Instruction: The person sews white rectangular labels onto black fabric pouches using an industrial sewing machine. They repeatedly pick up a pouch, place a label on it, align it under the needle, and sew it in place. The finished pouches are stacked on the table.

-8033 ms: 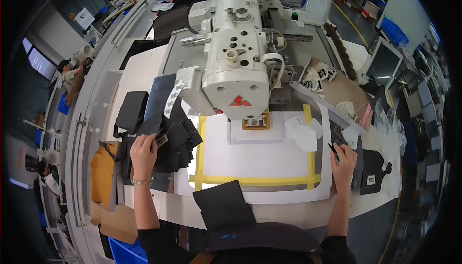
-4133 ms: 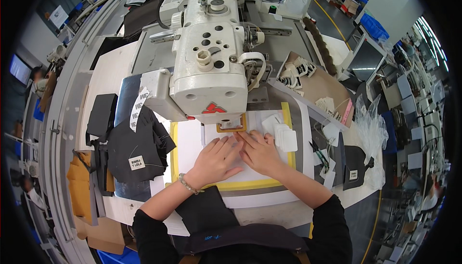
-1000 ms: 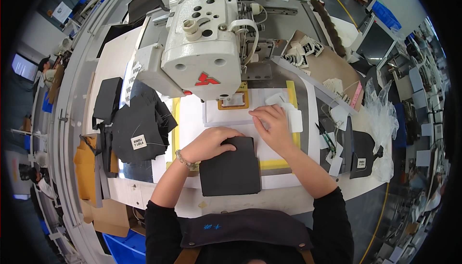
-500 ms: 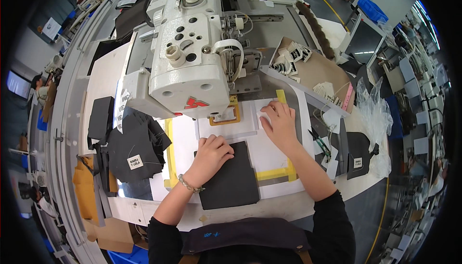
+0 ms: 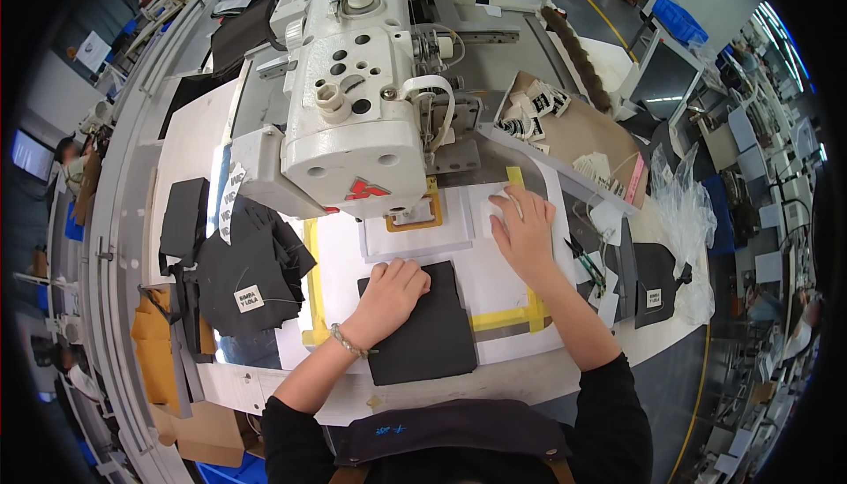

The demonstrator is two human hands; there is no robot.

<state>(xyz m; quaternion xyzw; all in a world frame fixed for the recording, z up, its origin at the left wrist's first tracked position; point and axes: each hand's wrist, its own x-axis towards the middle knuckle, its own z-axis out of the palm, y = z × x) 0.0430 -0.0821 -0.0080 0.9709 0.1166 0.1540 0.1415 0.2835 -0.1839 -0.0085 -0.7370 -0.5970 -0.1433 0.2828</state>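
My left hand (image 5: 393,293), a beaded bracelet on its wrist, rests with bent fingers on the upper left part of a stack of black fabric pieces (image 5: 428,338); nothing shows gripped in it. Over the right side of the white work surface lies my right hand (image 5: 527,235), fingers apart, tips beside a faint whitish patch I cannot make out. Between and beyond both hands, a yellow-edged clamp frame (image 5: 415,223) sits on a clear plate under the head of a white sewing machine (image 5: 353,144).
Left of me lies a heap of black fabric pieces (image 5: 238,268), one with a pale label. At the right are a cardboard tray (image 5: 573,135) holding labels, green-handled snips (image 5: 589,265), a labelled black piece (image 5: 653,281) and a clear plastic bag (image 5: 693,219). Yellow tape (image 5: 503,318) borders the white surface.
My right hand has shifted slightly to the right, its fingers a little more spread. My left hand stays on the black stack. The machine head appears slightly further right in the view.
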